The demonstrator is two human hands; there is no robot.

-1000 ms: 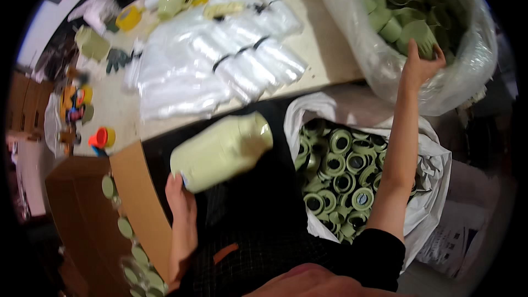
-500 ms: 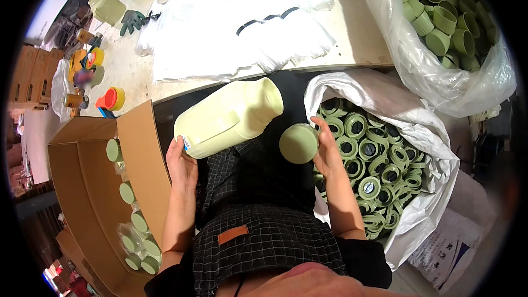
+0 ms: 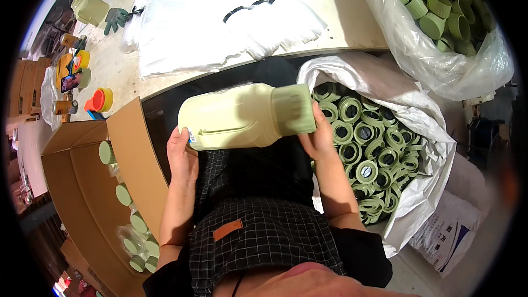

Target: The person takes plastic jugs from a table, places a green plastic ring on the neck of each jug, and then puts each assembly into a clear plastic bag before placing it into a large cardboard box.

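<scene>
A pale green thermos flask (image 3: pixel 228 115) lies on its side above my lap, its base toward the left. My left hand (image 3: pixel 181 157) grips it by the base, next to a small label. At the other end a darker green cup-shaped lid (image 3: pixel 293 111) sits over the flask's neck. My right hand (image 3: pixel 322 140) is closed around the closed end of that lid, with some fingers hidden behind it. Whether the lid is seated or only resting against the neck, I cannot tell.
To my right stands a white sack (image 3: pixel 440 181) full of green ring-shaped parts. Beyond it hangs a clear bag (image 3: pixel 478 80) of green cups. An open carton (image 3: pixel 71 198) at left holds several green-topped flasks. White plastic bags (image 3: pixel 192 33) and a tape dispenser (image 3: pixel 100 100) lie on the table.
The lid, held apart in my right hand before, has moved left and turned onto the flask's mouth. The flask has tilted level. The whole view has shifted slightly.
</scene>
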